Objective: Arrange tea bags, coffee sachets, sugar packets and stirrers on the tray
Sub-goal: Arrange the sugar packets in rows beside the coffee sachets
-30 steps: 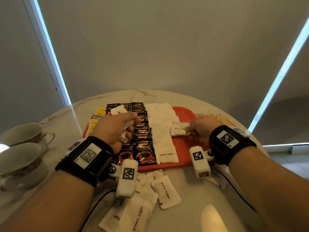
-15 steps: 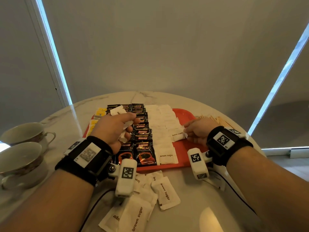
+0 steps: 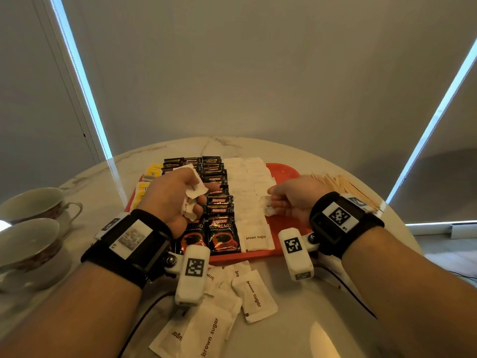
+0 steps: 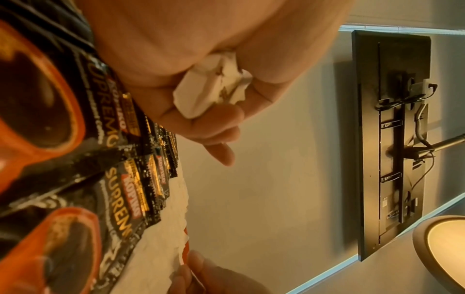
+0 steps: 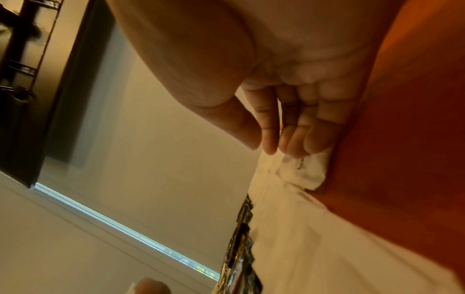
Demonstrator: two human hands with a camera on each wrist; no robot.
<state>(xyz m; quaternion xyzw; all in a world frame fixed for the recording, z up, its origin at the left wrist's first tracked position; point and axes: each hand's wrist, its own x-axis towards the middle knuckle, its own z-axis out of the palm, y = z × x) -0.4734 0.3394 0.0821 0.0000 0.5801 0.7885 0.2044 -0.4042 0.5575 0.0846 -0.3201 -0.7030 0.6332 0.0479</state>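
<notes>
A red tray [image 3: 284, 171] carries yellow tea bags [image 3: 154, 169] at its left, two columns of black coffee sachets [image 3: 223, 235] and two columns of white sugar packets [image 3: 254, 235]. My left hand [image 3: 198, 200] hovers over the coffee sachets and grips a small bunch of sugar packets [image 3: 197, 188], crumpled in the fist [image 4: 214, 85]. My right hand [image 3: 273, 200] lies on the tray's bare right part. Its fingertips [image 5: 297, 147] press one sugar packet [image 5: 304, 171] against the right sugar column, thumb apart. Wooden stirrers [image 3: 346, 187] lie on the table right of the tray.
Several loose brown sugar packets [image 3: 254, 295] lie on the marble table [image 3: 335, 319] in front of the tray. Two teacups [image 3: 33, 205] stand at the table's left edge. Cables run under both wrists.
My right hand has slid its sugar packet leftward across the tray to the sugar column. The left hand has stayed over the coffee sachets with its bunch.
</notes>
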